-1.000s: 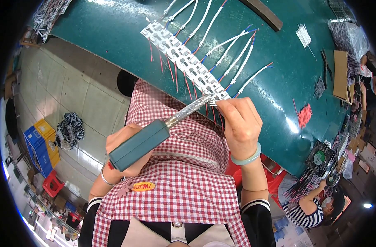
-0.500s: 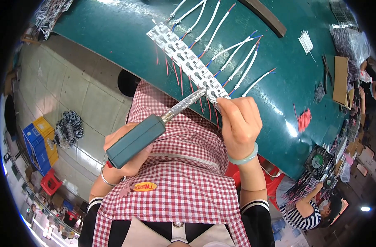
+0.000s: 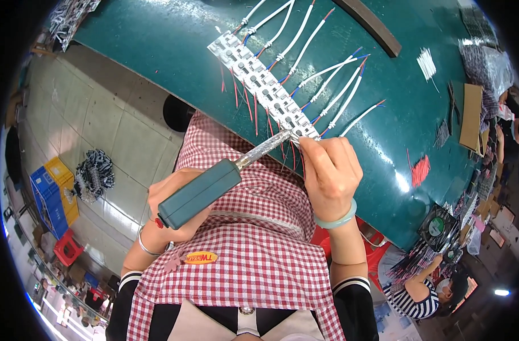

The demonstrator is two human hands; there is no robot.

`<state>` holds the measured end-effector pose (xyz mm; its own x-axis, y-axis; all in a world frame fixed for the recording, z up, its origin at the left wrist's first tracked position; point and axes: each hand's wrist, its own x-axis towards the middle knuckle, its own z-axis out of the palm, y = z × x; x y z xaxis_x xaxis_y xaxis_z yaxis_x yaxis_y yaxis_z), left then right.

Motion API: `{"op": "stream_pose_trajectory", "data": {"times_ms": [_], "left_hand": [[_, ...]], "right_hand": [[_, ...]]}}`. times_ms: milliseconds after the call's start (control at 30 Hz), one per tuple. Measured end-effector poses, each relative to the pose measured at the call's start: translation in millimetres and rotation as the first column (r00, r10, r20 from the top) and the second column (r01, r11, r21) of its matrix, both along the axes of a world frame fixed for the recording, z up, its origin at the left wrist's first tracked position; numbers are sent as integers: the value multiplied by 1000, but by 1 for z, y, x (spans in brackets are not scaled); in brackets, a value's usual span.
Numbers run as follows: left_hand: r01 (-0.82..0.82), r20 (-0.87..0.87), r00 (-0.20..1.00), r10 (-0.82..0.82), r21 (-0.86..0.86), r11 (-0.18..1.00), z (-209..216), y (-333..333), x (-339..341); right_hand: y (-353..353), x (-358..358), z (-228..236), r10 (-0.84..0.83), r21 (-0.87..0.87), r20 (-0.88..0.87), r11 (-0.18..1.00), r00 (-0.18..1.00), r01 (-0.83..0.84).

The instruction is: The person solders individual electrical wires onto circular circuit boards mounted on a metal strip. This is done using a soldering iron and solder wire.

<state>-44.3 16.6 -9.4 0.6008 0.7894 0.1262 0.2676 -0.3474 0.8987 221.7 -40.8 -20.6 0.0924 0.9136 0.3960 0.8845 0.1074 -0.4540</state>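
Observation:
My left hand [image 3: 177, 184] is closed around the dark green handle of a soldering iron [image 3: 205, 190]. The iron's metal barrel slants up to the right, and its tip meets the near right end of a white circuit board strip [image 3: 263, 85]. At that same end my right hand [image 3: 332, 173] pinches thumb and forefinger together; what lies between them is hidden by the fingers. White cables [image 3: 319, 31] with red and blue ends fan out from the strip's far side. Thin red wires [image 3: 249, 102] hang off its near side.
On the green table [image 3: 157, 54] lie a dark bar [image 3: 373, 28], white sticks [image 3: 427, 62] and a red wire bundle [image 3: 420, 170]. A small fan [image 3: 438, 224] is at the right, near a co-worker in a striped shirt [image 3: 413, 298]. Crates [image 3: 52, 196] and a red stool [image 3: 69, 248] stand left.
The strip with its cables has shifted slightly right and down. My left hand and the soldering iron have moved a little the same way; my right hand stays nearly in place.

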Motion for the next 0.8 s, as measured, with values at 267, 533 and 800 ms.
{"op": "stream_pose_trajectory", "data": {"times_ms": [267,533,800], "left_hand": [[26,-16,1000,-26,5,1000,6,1,-1],[12,-6,1000,-12,4,1000,5,2,-1],[19,5,1000,-19,14,1000,2,2,1]], "right_hand": [[-3,-2,3,-11,-13,45,1000,999,12],[-2,-1,5,0,-37,66,999,998,2],[-3,0,5,7,-47,79,999,997,-3]]}}
